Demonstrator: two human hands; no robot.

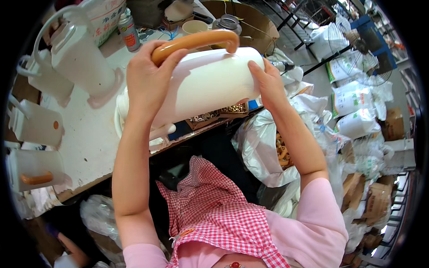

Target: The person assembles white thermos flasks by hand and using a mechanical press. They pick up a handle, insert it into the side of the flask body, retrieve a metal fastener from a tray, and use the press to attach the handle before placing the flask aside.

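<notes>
**Red gingham apron (214, 219) closest, white jug (210, 80) held aloft**

Lying on its side with a slight tilt, the jug is raised above the near edge of the tabletop (89, 147). The left hand (149, 76) is curled around its orange-brown handle (196, 41). The right hand (270, 85) clasps the right end of the body, thumb on the visible wall, other fingers mostly hidden. Below the jug, at the near edge, small brass-coloured pieces (235, 108) lie in a tray (233, 115). Four whitish jugs (80, 58) stand toward the left edge. Near the far edge are a spray can (129, 35), a printed sack (105, 20), a cream cup (190, 27) and a clear jar (228, 22). Beyond the tabletop's right end, an open white bag (254, 147) contains orange-brown curved pieces (282, 154). Farther right are stuffed white sacks (353, 100), cardboard (377, 201) and a wire-caged fan (364, 44).
</notes>
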